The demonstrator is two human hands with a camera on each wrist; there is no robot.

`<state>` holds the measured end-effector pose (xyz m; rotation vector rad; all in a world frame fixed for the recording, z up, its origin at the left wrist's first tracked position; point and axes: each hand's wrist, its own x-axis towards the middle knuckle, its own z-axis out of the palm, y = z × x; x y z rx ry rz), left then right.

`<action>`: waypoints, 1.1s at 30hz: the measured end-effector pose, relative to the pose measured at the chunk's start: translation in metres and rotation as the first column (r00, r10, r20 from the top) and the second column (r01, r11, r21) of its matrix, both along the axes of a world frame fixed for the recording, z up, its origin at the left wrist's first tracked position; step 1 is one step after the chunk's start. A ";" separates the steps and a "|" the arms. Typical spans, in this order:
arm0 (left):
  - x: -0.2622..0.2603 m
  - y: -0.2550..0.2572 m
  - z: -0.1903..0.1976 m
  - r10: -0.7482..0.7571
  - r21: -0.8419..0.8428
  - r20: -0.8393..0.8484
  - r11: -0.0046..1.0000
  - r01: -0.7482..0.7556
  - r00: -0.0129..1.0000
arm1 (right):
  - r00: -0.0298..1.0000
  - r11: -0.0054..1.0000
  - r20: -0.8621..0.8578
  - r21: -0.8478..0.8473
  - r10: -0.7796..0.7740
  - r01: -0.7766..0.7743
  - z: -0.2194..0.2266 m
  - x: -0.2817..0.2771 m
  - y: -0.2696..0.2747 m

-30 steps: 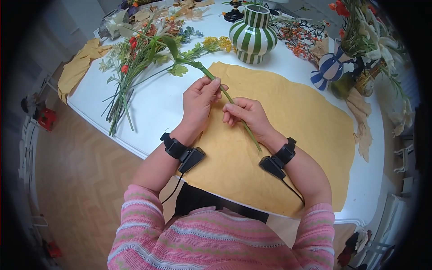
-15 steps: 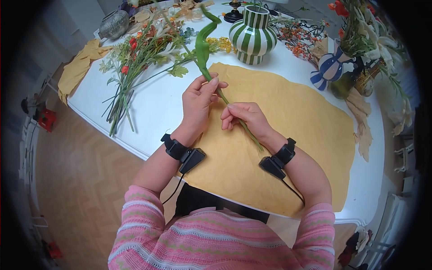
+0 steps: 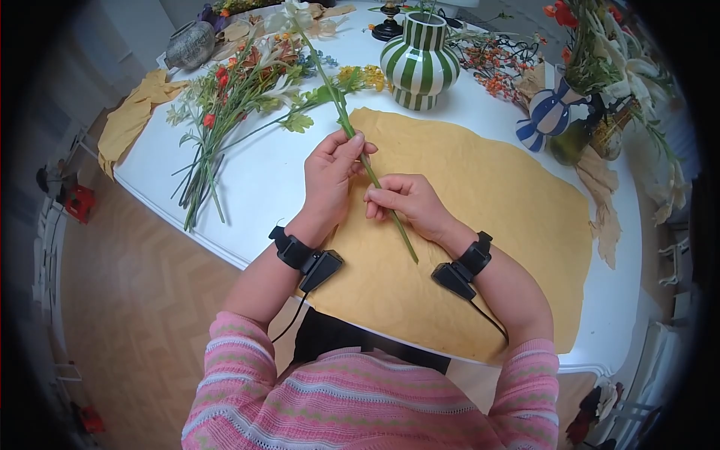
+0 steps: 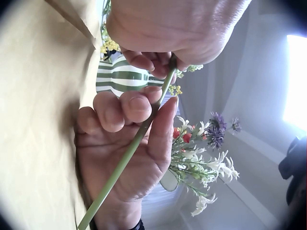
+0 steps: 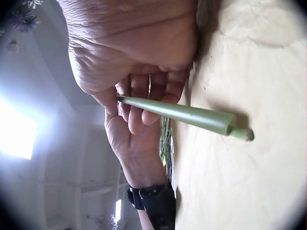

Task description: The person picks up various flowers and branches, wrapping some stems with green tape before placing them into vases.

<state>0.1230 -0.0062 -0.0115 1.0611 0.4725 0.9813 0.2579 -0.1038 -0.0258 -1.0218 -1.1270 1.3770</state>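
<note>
Both hands hold one long-stemmed white flower [image 3: 327, 79] slantwise above the tan paper. Its white bloom [image 3: 291, 18] points away, toward the far side of the table. Upper on the stem, the left hand [image 3: 327, 171] pinches it between thumb and fingers. The right hand [image 3: 411, 201] grips it lower down, thumb against curled fingers. Below that hand the bare green stem [image 4: 117, 170] sticks out over the paper. In the right wrist view the stem's end [image 5: 247, 134] shows a thinner core poking from the green sleeve.
Tan paper [image 3: 480, 247] covers the near part of the white table [image 3: 251, 187]. A bunch of cut flowers [image 3: 214, 142] lies left. A green-striped vase [image 3: 420, 64] stands behind the paper, a blue-striped vase [image 3: 551, 112] right. Orange-berried sprigs [image 3: 491, 64] lie between them.
The flower has turned in the fingers: its bloom swung from over the left bunch to the top, and its large leaf turned out of sight. The lower stem end and right hand shifted slightly.
</note>
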 end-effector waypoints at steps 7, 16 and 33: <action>0.000 0.002 -0.002 -0.005 0.001 0.011 1.000 0.005 1.000 | 0.996 0.996 0.024 0.030 -0.086 0.085 0.001 0.000 -0.001; 0.001 0.001 0.000 -0.019 0.005 0.026 1.000 0.018 0.999 | 0.994 0.992 -0.035 0.061 -0.105 0.107 0.000 0.002 -0.001; -0.002 0.002 -0.003 -0.046 0.007 0.011 0.999 0.046 0.999 | 0.965 0.953 -0.102 0.158 -0.243 0.257 0.003 0.004 0.000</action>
